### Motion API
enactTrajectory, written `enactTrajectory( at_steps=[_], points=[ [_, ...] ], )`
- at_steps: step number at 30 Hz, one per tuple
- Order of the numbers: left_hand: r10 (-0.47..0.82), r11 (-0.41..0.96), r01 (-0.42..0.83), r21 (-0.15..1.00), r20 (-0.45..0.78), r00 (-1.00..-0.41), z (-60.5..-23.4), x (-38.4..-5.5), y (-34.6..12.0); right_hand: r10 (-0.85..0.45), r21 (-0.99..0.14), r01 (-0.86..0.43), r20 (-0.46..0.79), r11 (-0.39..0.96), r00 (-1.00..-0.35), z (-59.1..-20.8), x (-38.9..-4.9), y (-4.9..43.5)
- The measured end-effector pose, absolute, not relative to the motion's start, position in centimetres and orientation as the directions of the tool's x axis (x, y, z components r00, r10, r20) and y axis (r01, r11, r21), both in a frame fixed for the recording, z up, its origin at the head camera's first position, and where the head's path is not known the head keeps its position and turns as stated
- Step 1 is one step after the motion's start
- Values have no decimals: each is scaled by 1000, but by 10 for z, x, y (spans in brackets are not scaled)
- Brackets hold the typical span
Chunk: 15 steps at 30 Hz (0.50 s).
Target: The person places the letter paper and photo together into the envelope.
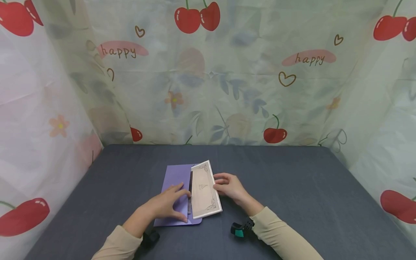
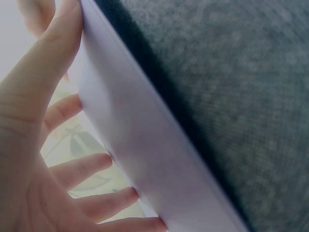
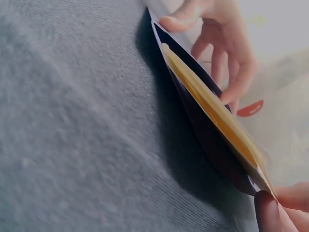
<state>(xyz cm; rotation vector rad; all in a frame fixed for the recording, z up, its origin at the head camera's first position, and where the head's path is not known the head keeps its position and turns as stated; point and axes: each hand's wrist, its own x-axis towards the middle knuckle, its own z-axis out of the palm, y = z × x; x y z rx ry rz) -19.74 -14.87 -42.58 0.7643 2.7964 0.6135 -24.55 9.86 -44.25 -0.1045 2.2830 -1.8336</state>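
Note:
A purple envelope (image 1: pixel 177 173) lies on the dark table, with its mouth parted along the right side. My left hand (image 1: pixel 165 204) rests on its front panel, with spread fingertips and thumb touching the edge of the mouth. In the left wrist view, the fingers (image 2: pixel 77 171) reach nearly straight to the envelope's edge (image 2: pixel 140 130). My right hand (image 1: pixel 230 186) pinches the right edge of a cream card (image 1: pixel 203 191) with ornate corners. This card tilts, its left edge at the mouth. In the right wrist view, yellowish layers of the card (image 3: pixel 217 111) show against the envelope's dark inside.
The dark cloth-covered table (image 1: pixel 286 180) reaches back to a hanging curtain (image 1: pixel 234 90) printed with cherries and flowers. More curtain hangs on both sides. A black band with a teal part (image 1: pixel 239 231) is at my right wrist.

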Motion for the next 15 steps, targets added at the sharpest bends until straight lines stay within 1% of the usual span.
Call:
enactTrajectory(
  at_steps=[6, 15],
  points=[
    [497, 796, 415, 440, -85, -864, -424, -197, -148, -184, -972, 66, -109, 224, -977, -445, -242, 94],
    [507, 790, 426, 442, -79, -859, -424, -196, -148, -187, -964, 55, -106, 261, -977, -447, -236, 88]
  ],
)
